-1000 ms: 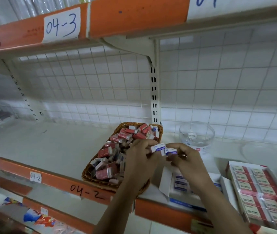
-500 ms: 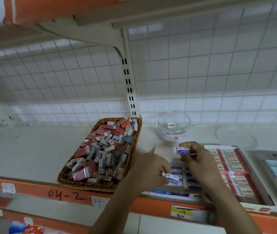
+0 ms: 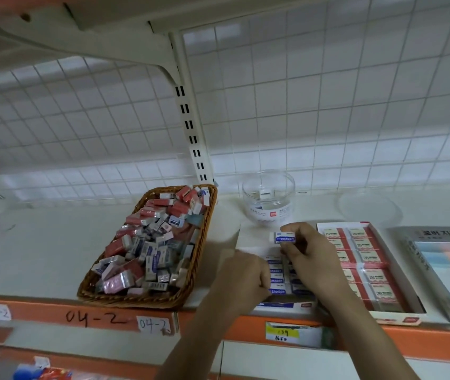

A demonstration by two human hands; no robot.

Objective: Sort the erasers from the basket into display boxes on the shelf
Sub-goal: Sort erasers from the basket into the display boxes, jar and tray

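Note:
A wicker basket on the shelf holds several red and blue-white erasers. To its right lies a white display box with blue-white erasers in rows. My right hand pinches a blue-white eraser above the box's back part. My left hand is curled at the box's left side, its fingertips on an eraser in the front row; the grip itself is hidden. A red-edged display box filled with red erasers sits further right.
A clear round jar stands behind the white box, with its clear lid lying to the right. A grey box of coloured items is at far right. An upright shelf post rises behind the basket. The orange shelf edge runs in front.
Both hands moved from over the basket rim to the white display box. My left hand lowered its eraser to the front row; my right keeps its eraser above the box.

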